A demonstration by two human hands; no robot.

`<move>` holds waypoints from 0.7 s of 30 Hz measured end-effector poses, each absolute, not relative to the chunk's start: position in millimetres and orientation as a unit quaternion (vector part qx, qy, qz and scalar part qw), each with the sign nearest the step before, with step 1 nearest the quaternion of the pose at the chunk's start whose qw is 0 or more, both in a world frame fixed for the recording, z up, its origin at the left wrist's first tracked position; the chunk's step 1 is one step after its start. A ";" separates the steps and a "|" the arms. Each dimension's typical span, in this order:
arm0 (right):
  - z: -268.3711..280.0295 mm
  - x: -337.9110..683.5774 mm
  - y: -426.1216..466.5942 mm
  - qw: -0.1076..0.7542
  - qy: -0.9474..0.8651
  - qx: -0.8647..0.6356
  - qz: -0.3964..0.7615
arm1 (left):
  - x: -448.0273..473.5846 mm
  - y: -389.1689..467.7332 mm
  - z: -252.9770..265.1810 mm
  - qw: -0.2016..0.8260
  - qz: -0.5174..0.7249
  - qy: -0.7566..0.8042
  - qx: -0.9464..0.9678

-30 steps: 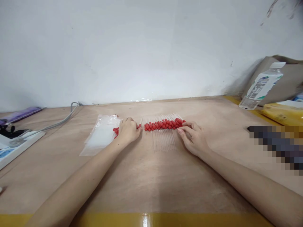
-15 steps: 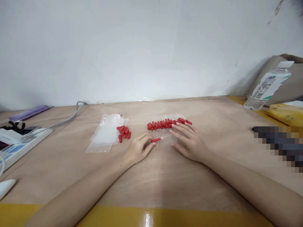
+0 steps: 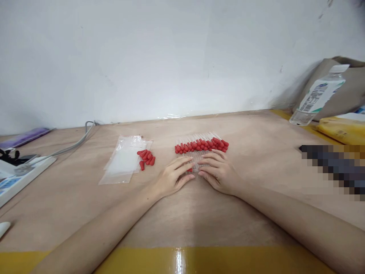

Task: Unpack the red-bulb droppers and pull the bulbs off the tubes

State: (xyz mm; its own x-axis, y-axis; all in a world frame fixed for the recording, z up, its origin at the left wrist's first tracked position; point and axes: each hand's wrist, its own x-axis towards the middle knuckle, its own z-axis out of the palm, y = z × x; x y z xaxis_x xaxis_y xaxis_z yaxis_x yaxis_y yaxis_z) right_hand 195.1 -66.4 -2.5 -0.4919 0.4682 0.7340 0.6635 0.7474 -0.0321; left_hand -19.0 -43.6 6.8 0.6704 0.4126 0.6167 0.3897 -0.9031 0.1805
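Between my two hands lies a dropper, a clear glass tube with a red rubber bulb (image 3: 189,170). The thumb and fingers of my left hand (image 3: 172,177) are closed on the bulb and partly cover it. My right hand (image 3: 219,173) has its thumb and fingertips round the tube's other end, which they mostly hide. Behind both hands is a row of finished-looking droppers with red bulbs (image 3: 201,145), their glass tips pointing to the wall. Several bare glass tubes (image 3: 196,156) lie just under my fingers. A small pile of loose red bulbs (image 3: 146,156) is left of my left hand.
Clear zip bags (image 3: 121,161) lie beside the loose bulbs. A power strip (image 3: 31,177) with a grey cable (image 3: 75,145) is at the left, near a purple packet (image 3: 25,137). On the right stand a plastic bottle (image 3: 319,95) and a brown bag (image 3: 348,89), with a yellow packet (image 3: 342,128).
My hands have drawn closer together along the dropper, the left moving right and the right moving left. Less of the tube and bulb now shows. The whole view has shifted slightly.
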 end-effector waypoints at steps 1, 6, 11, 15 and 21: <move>-2.4 193.9 -67.1 0.379 -0.856 -0.330 -0.124 | -17.5 -43.5 5.8 0.018 0.339 0.214 0.916; -2.9 189.2 -67.6 0.388 -0.858 -0.316 -0.113 | -15.4 -43.5 2.3 0.010 0.351 0.199 0.915; -5.0 188.2 -65.4 0.402 -0.869 -0.268 -0.108 | -17.4 -43.7 5.9 -0.013 0.338 0.183 0.923; -3.0 188.4 -67.1 0.397 -0.877 -0.248 -0.111 | -20.5 -44.2 6.6 -0.005 0.317 0.177 0.932; -1.5 193.1 -68.9 0.376 -0.885 -0.234 -0.142 | -20.5 -45.7 6.8 0.010 0.309 0.176 0.935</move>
